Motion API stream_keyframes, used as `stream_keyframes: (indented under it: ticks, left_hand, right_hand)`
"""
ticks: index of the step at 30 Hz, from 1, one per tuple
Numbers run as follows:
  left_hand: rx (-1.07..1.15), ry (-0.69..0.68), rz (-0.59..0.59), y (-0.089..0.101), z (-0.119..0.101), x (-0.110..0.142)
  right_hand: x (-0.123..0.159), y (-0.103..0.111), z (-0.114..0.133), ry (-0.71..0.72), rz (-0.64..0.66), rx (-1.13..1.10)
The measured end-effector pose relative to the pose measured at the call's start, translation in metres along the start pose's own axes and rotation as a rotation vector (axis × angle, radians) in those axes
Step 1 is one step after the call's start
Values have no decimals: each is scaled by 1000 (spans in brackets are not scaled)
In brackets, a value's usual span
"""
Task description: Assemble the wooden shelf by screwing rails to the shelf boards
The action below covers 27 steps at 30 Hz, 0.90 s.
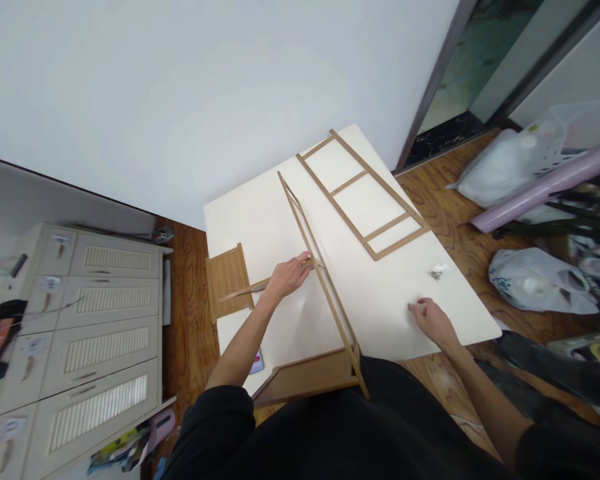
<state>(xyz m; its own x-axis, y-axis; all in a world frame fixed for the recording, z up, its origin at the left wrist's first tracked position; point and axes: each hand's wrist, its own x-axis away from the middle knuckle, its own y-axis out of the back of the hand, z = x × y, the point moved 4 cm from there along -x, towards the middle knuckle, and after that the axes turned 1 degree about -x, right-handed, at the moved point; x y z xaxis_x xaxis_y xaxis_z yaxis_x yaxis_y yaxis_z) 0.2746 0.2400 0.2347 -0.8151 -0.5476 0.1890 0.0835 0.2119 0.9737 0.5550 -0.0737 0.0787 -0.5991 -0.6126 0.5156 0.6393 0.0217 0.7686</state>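
A wooden side frame stands on its long edge across the white table. A wooden shelf board meets its near end, close to my body. My left hand has its fingers closed on a thin wooden board, seen almost edge-on, where it meets the standing frame. Over the table's right part, my right hand pinches a small dark piece, perhaps a screw. Ahead of it lies a little pile of metal hardware beside clear plastic.
A second ladder-shaped wooden frame lies flat at the back right. One slatted wooden board overhangs the table's left edge. A phone lies near the left front. White cabinets stand left; plastic bags sit on the floor right.
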Motion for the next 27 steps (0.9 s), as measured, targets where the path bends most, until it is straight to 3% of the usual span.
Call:
stream_keyframes:
  ticks: [7,13,18,22,27]
  left_hand:
    - [-50,-5,21,5,-9,-5]
    - [-22,7,-21,-2,-5,-4]
    - [60,26,-66,-7,-1,-1]
    - [8,-6,-43,-5,0,3]
    - [-33,-7,-55,-2,1,9]
  right_hand:
    - [-16,-18,22,126,55,219]
    - [-22,-21,23,184,82,193]
    - [-21,-20,22,111,55,217]
    - [-24,-8,44,117,60,-57]
    - [-11,23,133,281,-13,-701]
